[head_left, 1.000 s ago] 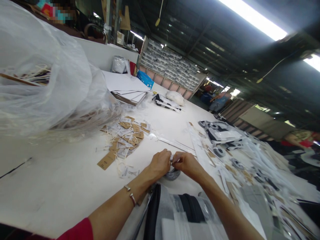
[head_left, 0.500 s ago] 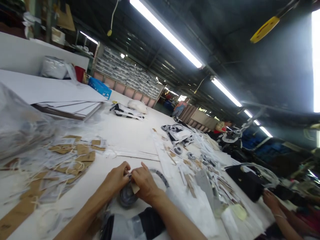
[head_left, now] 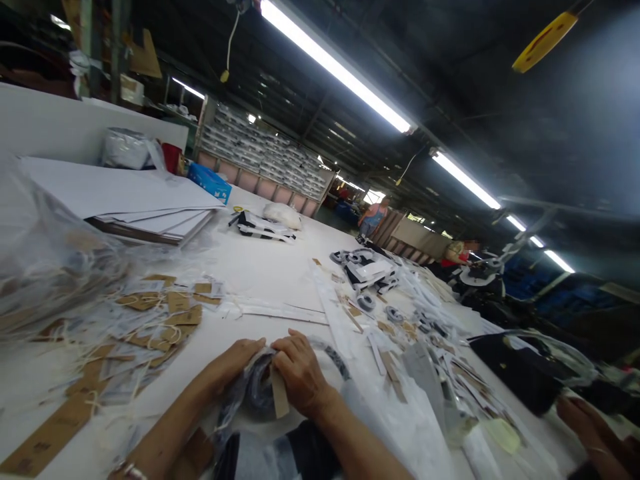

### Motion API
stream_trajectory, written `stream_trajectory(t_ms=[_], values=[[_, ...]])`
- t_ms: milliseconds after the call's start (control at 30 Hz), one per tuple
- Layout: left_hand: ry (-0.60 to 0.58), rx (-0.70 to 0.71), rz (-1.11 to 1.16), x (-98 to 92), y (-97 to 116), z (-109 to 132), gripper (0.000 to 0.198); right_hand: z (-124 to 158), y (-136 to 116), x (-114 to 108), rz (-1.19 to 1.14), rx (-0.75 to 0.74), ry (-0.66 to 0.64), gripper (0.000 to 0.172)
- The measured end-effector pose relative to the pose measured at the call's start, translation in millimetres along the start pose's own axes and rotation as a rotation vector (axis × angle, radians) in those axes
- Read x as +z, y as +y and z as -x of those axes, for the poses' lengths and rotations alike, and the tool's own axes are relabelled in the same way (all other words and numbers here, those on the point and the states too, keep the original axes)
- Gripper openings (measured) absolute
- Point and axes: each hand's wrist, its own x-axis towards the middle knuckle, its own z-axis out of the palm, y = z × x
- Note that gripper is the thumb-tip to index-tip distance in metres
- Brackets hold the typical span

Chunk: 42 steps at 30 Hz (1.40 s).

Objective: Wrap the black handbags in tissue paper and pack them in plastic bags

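Note:
A dark coiled strap [head_left: 257, 390], with what looks like clear film around it, stands between my two hands at the front of the table. My left hand [head_left: 243, 360] is closed on its upper left side, fingertips partly hidden behind it. From the right, my right hand [head_left: 300, 373] curls its fingers over the coil's top. A tan card strip [head_left: 279, 395] hangs below the right fingers, against the coil. Just beneath lies a black and grey bag [head_left: 270, 457], cut off by the lower edge. A grey looped handle [head_left: 336, 355] arcs behind my right hand.
Brown tags with white strings [head_left: 173, 330] and clear plastic bags [head_left: 65, 267] cover the left side. White sheets [head_left: 125, 190] are stacked beyond. More coiled straps [head_left: 367, 303] and scraps lie right of centre. At far right, a co-worker's hand [head_left: 580, 417] is beside a black bag [head_left: 520, 373].
My left fingers have moved from a pinch at the coil's top to its left side. The tan strip now hangs lower and shows more. The view has shifted slightly.

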Motion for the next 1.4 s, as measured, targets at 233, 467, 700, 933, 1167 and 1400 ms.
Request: stream_trajectory(t_ms=[233,467,700,933,1167,1400], values=[[-0.068,-0.086,0.197,5.8,1.5,-5.2,0.04,-1.7,-5.0,-3.2,-0.07,0.0,0.005,0.014],[0.04,-0.122,0.073,7.6,-5.2,-13.4,0.043,0.6,-8.7,-4.5,-0.124,0.018,0.01,0.035],[0.254,0.042,-0.274,5.7,4.2,-10.2,0.023,8.2,-4.5,3.9,-0.153,0.086,-0.022,0.025],[0.388,0.127,-0.507,8.5,5.1,-8.6,0.019,15.7,-1.9,15.5,-0.191,0.107,-0.184,0.023],[0.148,0.067,-0.603,0.5,5.9,-9.9,0.028,23.0,2.9,25.6,-0.195,0.228,-0.125,0.013],[0.007,0.142,-0.639,1.7,7.3,-2.4,0.021,24.3,4.9,22.1,-0.231,0.246,-0.071,0.011]])
